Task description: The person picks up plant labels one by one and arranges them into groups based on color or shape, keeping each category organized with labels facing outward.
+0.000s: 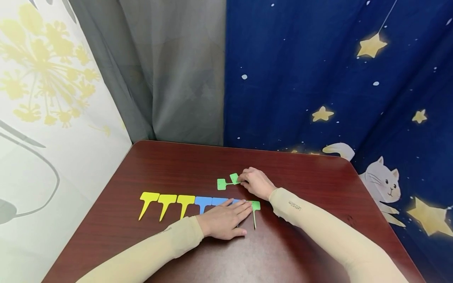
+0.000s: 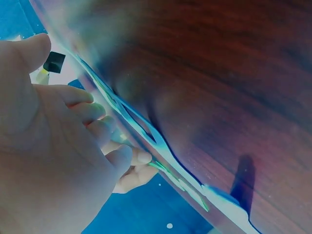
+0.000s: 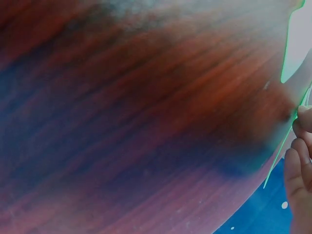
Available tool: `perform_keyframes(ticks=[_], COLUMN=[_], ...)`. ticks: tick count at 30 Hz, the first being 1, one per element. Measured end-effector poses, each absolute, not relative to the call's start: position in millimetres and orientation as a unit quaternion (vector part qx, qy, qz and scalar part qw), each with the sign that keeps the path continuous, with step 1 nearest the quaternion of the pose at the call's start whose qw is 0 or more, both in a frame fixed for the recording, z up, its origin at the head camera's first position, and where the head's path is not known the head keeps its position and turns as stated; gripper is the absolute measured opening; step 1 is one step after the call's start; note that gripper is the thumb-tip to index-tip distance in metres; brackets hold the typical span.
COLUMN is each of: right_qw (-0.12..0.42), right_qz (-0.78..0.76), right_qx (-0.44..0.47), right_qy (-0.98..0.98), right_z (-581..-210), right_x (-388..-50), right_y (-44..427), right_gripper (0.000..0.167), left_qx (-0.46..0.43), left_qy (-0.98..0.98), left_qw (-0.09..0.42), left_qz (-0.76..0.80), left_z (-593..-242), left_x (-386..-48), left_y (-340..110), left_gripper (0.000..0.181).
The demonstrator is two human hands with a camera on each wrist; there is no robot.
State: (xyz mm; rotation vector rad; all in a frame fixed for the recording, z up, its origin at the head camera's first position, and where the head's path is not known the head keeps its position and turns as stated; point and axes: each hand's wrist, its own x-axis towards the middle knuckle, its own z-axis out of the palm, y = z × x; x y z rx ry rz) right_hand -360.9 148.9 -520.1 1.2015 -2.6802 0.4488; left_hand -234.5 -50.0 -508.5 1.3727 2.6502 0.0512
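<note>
A row of T-shaped plant labels lies on the table, with yellow labels (image 1: pixel 185 200) at the left, blue labels (image 1: pixel 203 201) in the middle and a green label (image 1: pixel 255 205) at the right end. My left hand (image 1: pixel 223 220) rests with straight fingers over the blue part, fingertips touching the green label; it hides some of the row. Behind the row, my right hand (image 1: pixel 257 184) pinches a green plant label (image 1: pixel 234 178) in its fingertips. Another green plant label (image 1: pixel 221 184) lies just left of it, its stem running toward those fingers. In the right wrist view the fingers (image 3: pixel 303 141) meet a thin green edge.
The dark red wooden table (image 1: pixel 170 165) has rounded far corners. A grey curtain (image 1: pixel 187 78) and a blue starry curtain (image 1: pixel 283 78) hang behind it. A white patterned curtain (image 1: pixel 70 149) stands along the left side.
</note>
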Motion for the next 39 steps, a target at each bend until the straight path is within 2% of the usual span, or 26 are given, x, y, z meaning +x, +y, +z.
perform_keyframes(ticks=[14,23,33,39], right_qw=[0.177,0.177,0.185,0.183], right_qz=[0.120,0.142,0.191,0.207], right_qx=[0.433,0.409,0.388,0.362], right_qy=[-0.875,-0.884,-0.882,-0.890], right_z=[-507,-486,-462,-453], right_x=[-357,-349,-325,-300], right_y=[155,166,180,192], right_gripper=[0.006,0.004,0.002,0.012], left_qx=[0.452,0.451,0.445,0.444], left_qy=[0.887,0.887,0.890,0.891], left_qw=[0.093,0.093,0.098,0.092], left_qz=[-0.002,-0.004,-0.009,-0.017], left_z=[-512,-511,-512,-513], left_x=[-239,-240,-241,-240], left_y=[-48,-46,-49,-48], left_gripper=[0.073,0.074,0.074,0.074])
